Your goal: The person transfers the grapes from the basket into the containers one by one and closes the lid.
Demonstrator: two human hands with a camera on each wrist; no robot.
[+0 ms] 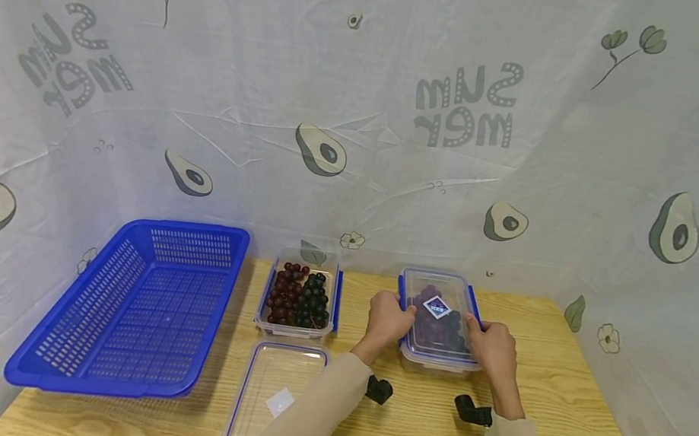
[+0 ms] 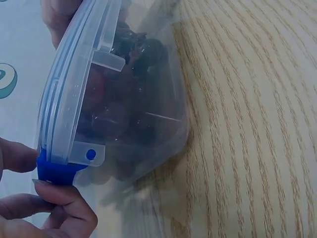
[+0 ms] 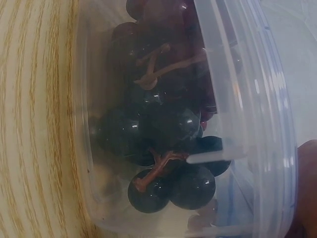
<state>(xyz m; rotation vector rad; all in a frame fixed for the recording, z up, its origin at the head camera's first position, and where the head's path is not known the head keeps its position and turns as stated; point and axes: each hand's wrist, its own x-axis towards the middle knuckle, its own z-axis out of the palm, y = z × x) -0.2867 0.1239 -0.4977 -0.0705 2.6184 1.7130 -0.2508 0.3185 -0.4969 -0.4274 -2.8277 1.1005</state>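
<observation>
A clear lidded food container (image 1: 439,345) with blue side latches stands on the right part of the table, dark grapes (image 3: 192,187) showing through its wall. My left hand (image 1: 390,319) is at its left side; in the left wrist view its thumb and fingers pinch a blue latch (image 2: 57,171) at the lid's edge. On the opposite side my right hand (image 1: 494,350) grips the container, thumb against the lid's edge. Its fingers are mostly hidden. To the left, a second container (image 1: 292,332) stands without a lid, holding red grapes (image 1: 285,296) and dark grapes (image 1: 313,301).
A loose clear lid (image 1: 269,366) with a blue seal lies in front of the uncovered container, partly behind my left sleeve. A large blue plastic basket (image 1: 221,320) stands at the left of the wooden table (image 1: 567,409). A printed curtain (image 1: 360,197) hangs behind.
</observation>
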